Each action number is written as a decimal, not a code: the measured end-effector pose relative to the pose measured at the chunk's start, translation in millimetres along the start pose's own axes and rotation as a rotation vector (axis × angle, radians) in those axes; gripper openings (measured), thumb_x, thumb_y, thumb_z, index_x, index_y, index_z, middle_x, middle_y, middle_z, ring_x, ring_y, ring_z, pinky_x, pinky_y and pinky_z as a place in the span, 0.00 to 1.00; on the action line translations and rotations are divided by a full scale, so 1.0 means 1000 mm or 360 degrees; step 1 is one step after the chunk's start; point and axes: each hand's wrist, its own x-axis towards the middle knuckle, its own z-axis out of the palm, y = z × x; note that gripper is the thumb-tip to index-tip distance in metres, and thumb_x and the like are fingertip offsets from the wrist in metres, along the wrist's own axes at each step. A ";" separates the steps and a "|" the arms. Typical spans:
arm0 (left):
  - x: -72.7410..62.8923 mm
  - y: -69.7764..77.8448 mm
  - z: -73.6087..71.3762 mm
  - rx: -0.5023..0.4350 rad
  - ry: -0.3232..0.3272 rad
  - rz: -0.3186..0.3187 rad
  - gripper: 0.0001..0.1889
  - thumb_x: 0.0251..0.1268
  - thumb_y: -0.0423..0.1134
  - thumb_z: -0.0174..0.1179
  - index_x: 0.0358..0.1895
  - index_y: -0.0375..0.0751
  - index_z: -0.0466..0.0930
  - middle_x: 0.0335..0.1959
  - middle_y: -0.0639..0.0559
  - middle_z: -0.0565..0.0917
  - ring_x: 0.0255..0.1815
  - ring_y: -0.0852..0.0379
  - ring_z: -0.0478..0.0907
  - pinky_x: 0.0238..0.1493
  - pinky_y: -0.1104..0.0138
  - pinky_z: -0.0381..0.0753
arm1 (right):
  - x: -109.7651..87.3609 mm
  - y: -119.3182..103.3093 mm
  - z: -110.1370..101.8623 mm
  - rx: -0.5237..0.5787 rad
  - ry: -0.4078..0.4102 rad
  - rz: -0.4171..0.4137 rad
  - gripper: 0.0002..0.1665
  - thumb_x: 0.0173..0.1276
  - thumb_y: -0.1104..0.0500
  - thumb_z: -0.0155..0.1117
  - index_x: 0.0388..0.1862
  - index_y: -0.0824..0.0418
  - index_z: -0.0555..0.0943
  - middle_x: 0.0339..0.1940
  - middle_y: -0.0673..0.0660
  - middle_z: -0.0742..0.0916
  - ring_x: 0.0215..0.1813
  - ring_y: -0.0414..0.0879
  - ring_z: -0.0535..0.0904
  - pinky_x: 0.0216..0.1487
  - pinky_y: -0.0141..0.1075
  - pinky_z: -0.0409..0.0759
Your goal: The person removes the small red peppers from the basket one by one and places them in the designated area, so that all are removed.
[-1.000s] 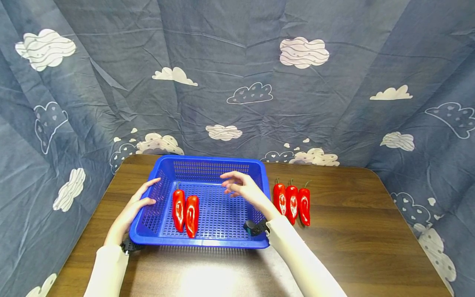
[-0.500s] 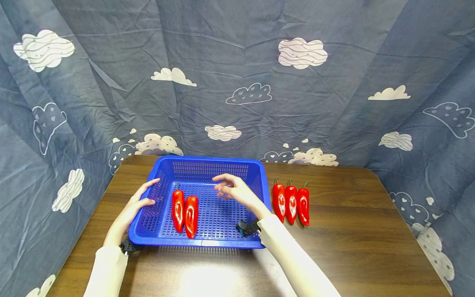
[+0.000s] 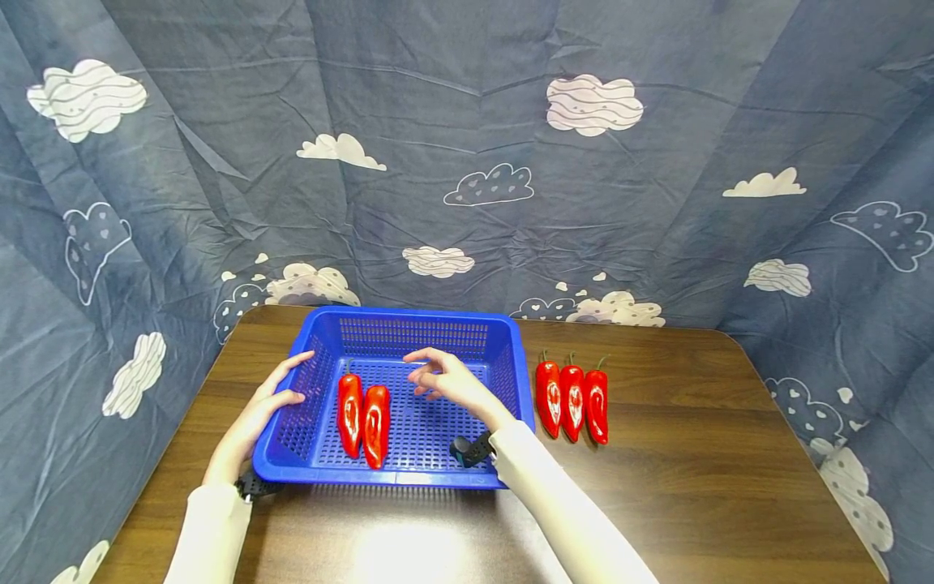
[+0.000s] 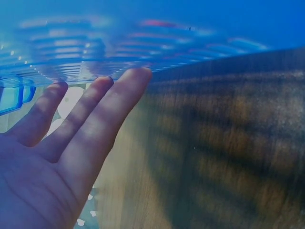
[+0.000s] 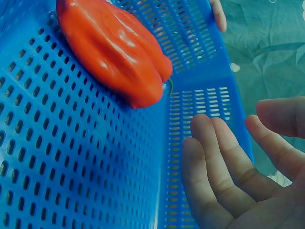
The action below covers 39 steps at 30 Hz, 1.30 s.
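A blue perforated plastic basket [image 3: 397, 477] stands on the wooden table. At its left side my left hand [image 3: 257, 410] holds the wall, with thumb and index finger over the rim; in the left wrist view several fingers [image 4: 102, 119] lie against the outside. Two long red peppers, one [image 3: 350, 414] and another [image 3: 376, 426], lie side by side in the basket's left half. My right hand [image 3: 448, 381] hovers over the basket to their right, holding nothing, its fingers loosely bent. The right wrist view shows a red pepper [image 5: 114, 52] apart from the fingers.
Three more red peppers [image 3: 572, 403] lie in a row on the table [image 3: 679, 454], just right of the basket. A dark cloud-patterned curtain [image 3: 467, 146] hangs behind the table and at both sides.
My right hand has moved left inside the basket area, closer to the two peppers. The left hand, the basket and all the peppers have stayed in place.
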 end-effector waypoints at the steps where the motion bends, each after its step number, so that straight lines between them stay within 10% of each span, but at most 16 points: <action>1: 0.000 0.000 0.000 -0.0001 0.0000 -0.0004 0.32 0.67 0.28 0.45 0.74 0.52 0.54 0.65 0.32 0.56 0.50 0.49 0.72 0.42 0.59 0.78 | 0.000 0.000 0.001 0.0000 -0.0002 0.0008 0.23 0.66 0.70 0.50 0.60 0.75 0.69 0.45 0.75 0.81 0.46 0.70 0.79 0.45 0.57 0.78; 26: 0.000 0.000 -0.001 -0.0010 -0.0010 0.0018 0.32 0.67 0.28 0.44 0.74 0.54 0.55 0.68 0.32 0.54 0.51 0.49 0.72 0.43 0.58 0.78 | 0.015 0.010 0.022 0.0070 -0.0089 0.0193 0.27 0.62 0.71 0.51 0.62 0.73 0.68 0.47 0.76 0.78 0.48 0.69 0.79 0.46 0.54 0.78; 39: 0.000 -0.001 0.000 -0.0025 -0.0016 0.0040 0.33 0.67 0.27 0.44 0.73 0.54 0.55 0.66 0.32 0.55 0.50 0.47 0.73 0.42 0.57 0.78 | 0.022 0.012 0.031 0.0054 -0.0187 0.0410 0.31 0.61 0.71 0.54 0.65 0.67 0.68 0.37 0.58 0.80 0.48 0.65 0.79 0.44 0.50 0.80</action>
